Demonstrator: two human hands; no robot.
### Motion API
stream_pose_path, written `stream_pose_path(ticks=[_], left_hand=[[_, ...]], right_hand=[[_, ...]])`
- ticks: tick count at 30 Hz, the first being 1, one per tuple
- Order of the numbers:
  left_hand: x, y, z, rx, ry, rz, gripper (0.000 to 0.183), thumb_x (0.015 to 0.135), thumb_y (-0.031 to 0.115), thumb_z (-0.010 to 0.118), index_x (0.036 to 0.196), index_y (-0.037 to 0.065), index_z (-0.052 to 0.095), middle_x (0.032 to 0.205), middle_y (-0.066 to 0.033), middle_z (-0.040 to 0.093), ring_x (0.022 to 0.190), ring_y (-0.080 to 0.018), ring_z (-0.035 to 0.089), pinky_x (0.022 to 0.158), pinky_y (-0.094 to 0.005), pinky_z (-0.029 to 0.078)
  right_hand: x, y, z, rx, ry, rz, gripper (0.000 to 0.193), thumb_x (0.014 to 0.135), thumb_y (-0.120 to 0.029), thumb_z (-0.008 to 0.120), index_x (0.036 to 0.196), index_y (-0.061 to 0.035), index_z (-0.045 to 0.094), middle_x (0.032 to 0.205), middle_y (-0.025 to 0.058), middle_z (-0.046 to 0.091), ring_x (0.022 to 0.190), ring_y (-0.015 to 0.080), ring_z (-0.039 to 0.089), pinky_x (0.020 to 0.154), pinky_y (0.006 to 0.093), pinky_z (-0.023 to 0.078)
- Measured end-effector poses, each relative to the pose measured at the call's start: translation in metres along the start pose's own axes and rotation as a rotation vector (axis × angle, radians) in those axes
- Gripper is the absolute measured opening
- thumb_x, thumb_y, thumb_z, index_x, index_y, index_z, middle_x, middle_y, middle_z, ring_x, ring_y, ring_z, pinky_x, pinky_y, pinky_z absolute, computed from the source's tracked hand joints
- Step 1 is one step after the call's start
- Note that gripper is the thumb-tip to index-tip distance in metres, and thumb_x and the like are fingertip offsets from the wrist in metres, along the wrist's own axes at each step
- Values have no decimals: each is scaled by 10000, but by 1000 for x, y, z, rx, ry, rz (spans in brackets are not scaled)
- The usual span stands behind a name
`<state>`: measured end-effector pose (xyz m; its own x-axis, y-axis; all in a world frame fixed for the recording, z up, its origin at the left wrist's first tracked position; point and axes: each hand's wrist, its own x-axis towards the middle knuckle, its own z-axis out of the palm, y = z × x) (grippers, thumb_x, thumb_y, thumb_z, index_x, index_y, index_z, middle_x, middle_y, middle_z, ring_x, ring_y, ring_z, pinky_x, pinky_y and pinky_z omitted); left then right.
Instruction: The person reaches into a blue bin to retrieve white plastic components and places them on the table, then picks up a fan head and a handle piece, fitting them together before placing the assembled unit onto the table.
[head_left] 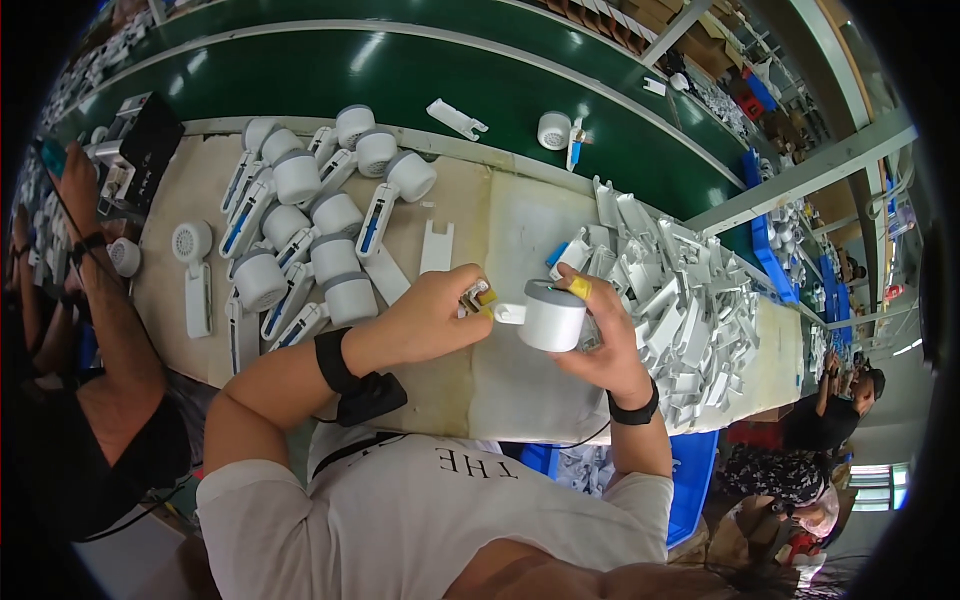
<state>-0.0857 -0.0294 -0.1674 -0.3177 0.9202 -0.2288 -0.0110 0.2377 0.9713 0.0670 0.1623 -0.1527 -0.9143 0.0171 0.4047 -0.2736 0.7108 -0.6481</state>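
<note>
My right hand (610, 340) grips a white round fan head (552, 320) with a grey rim, fingers and thumb around its far side and underside. A short white stub points from it toward my left hand (425, 318). That hand is closed in a pinch just left of the stub; a small shiny piece shows at its fingertips, too small to name. Yellow tape wraps a finger on each hand. On the left of the table stand several similar fan heads (297, 177) with white handles, blue strips showing inside some. A flat white handle cover (437, 246) lies beyond my left hand.
Right of my hands is a heap of white plastic handle shells (690, 310). Beyond the table runs a green conveyor belt (480, 85), carrying another fan head (554, 130). A black device (140, 150) stands far left, near a co-worker's arm (110, 270). A blue bin (692, 485) is below.
</note>
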Motion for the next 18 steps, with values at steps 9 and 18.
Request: stream_pose_path(ticks=[9, 18], left_hand=[[4, -18, 15, 461, 55, 150, 328, 707, 148, 620, 951, -24, 483, 716, -173, 577, 631, -288, 595, 551, -346, 448], [-14, -20, -11, 56, 18, -11, 264, 834, 188, 552, 991, -15, 489, 768, -118, 603, 612, -202, 594, 566, -301, 463]], right_hand=[[39, -29, -26, -9, -437, 157, 461, 745, -166, 701, 1184, -138, 565, 1073, 128, 499, 916, 256, 523, 803, 318, 426], [77, 9, 11, 276, -495, 229, 453, 749, -139, 699, 1181, -119, 567, 1003, 81, 535, 897, 192, 532, 789, 286, 425]])
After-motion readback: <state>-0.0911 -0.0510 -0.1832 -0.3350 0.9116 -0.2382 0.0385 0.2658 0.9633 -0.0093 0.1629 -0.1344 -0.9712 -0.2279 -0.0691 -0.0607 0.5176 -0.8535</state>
